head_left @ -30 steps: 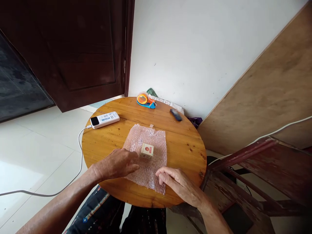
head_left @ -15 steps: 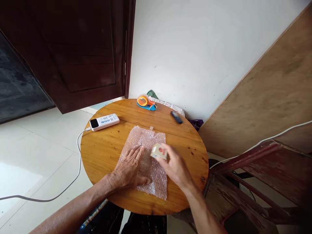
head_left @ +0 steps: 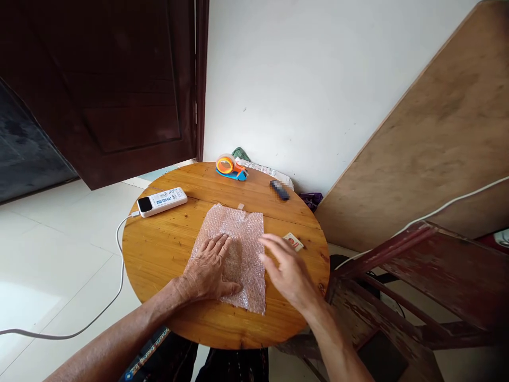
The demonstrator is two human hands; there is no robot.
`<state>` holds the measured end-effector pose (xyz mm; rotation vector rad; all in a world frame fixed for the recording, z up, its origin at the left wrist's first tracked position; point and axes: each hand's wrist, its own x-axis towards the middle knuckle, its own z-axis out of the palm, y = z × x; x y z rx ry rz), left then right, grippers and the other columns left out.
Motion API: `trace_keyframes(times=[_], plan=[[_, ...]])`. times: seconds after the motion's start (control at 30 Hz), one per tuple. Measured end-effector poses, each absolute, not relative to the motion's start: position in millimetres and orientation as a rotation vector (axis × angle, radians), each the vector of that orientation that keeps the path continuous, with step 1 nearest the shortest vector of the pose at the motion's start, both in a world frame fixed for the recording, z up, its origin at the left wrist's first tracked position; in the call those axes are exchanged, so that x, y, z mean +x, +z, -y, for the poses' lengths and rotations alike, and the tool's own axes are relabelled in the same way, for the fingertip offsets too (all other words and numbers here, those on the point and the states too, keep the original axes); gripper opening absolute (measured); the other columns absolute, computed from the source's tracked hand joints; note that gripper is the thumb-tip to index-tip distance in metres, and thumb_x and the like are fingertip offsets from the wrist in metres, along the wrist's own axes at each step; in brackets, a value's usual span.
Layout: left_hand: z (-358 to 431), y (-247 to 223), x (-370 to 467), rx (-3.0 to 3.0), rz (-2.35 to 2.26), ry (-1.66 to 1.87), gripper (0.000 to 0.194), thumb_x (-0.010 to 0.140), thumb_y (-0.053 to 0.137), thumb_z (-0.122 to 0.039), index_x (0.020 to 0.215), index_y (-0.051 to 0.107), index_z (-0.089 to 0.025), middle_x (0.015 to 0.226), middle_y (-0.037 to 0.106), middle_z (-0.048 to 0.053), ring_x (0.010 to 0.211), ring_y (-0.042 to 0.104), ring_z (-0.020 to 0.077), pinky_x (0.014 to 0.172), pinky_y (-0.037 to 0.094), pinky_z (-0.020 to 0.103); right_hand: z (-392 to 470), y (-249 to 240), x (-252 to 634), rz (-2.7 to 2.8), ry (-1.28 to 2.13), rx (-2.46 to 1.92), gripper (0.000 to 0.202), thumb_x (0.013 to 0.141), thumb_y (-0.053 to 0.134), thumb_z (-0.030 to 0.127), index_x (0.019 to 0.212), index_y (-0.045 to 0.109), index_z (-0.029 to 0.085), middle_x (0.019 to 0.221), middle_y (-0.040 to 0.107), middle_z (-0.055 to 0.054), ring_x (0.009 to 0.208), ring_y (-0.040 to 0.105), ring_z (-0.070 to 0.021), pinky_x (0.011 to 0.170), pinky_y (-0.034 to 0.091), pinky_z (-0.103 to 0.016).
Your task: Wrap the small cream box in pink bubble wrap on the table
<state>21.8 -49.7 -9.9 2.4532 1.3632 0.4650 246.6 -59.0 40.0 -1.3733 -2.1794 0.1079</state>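
Note:
A sheet of bubble wrap (head_left: pixel 250 239) lies on the round wooden table (head_left: pixel 159 254). My left hand (head_left: pixel 210 268) rests flat on its left part, fingers spread, holding nothing. Just off the wrap's right edge hovers my right hand (head_left: pixel 288 273), with thumb and fingers apart and nothing between them. Beyond that hand, a small pale box with a red mark (head_left: pixel 293 242) lies on the table, partly covered by the hand in this view. A small clear tab (head_left: pixel 240 206) shows at the wrap's far edge.
An orange and blue tape dispenser (head_left: pixel 231 167) stands at the table's far edge. To its right lies a dark, pixelated object (head_left: pixel 279 190). A white power bank (head_left: pixel 163 202) with a cable (head_left: pixel 120 265) is at the left. A wooden chair (head_left: pixel 397 286) stands at the right.
My right hand has let go of the small box, which now lies on the table right of the bubble wrap. My left hand stays on the wrap. The view has shifted slightly.

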Motion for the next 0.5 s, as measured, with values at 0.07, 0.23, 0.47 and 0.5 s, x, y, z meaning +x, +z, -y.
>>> trace_keyframes(times=[0.07,0.23,0.47,0.5], plan=[[49.6,-11.1,21.6,2.471,-1.363,0.476,0.110,0.063,0.071,-0.064,0.148,0.030,-0.007,0.153,0.036,0.025,0.145,0.027,0.0378,0.118,0.020,0.055,55.3,34.7,223.8,2.360,0.225,-1.311,0.036,0.094,0.048,0.021,0.129,0.058,0.019,0.132,0.061,-0.010,0.122,0.056,-0.0233,0.104,0.045,-0.044],[50.1,-13.1,20.8,2.494,-1.371,0.461,0.114,0.062,0.070,-0.070,0.148,0.031,-0.007,0.153,0.035,0.025,0.145,0.027,0.0380,0.119,0.017,0.055,49.4,18.3,217.5,2.440,0.190,-1.475,0.044,0.089,0.057,0.025,0.132,0.055,0.018,0.141,0.054,-0.014,0.128,0.051,-0.0299,0.103,0.043,-0.051],[46.6,-6.7,18.6,2.546,-1.296,0.371,0.109,0.065,0.066,-0.075,0.147,0.037,-0.010,0.154,0.034,0.024,0.145,0.025,0.0404,0.118,0.016,0.059,64.0,39.4,258.7,2.219,-0.045,-1.564,0.034,0.093,0.051,0.031,0.121,0.062,0.016,0.128,0.062,-0.015,0.119,0.056,-0.0305,0.103,0.042,-0.051],[46.2,-4.0,17.6,2.557,-1.272,0.367,0.106,0.066,0.064,-0.076,0.146,0.039,-0.011,0.154,0.034,0.024,0.145,0.025,0.0411,0.117,0.017,0.061,63.7,40.3,265.1,2.150,-0.103,-1.609,0.036,0.093,0.051,0.032,0.122,0.061,0.014,0.128,0.062,-0.016,0.118,0.056,-0.0313,0.102,0.043,-0.050]])
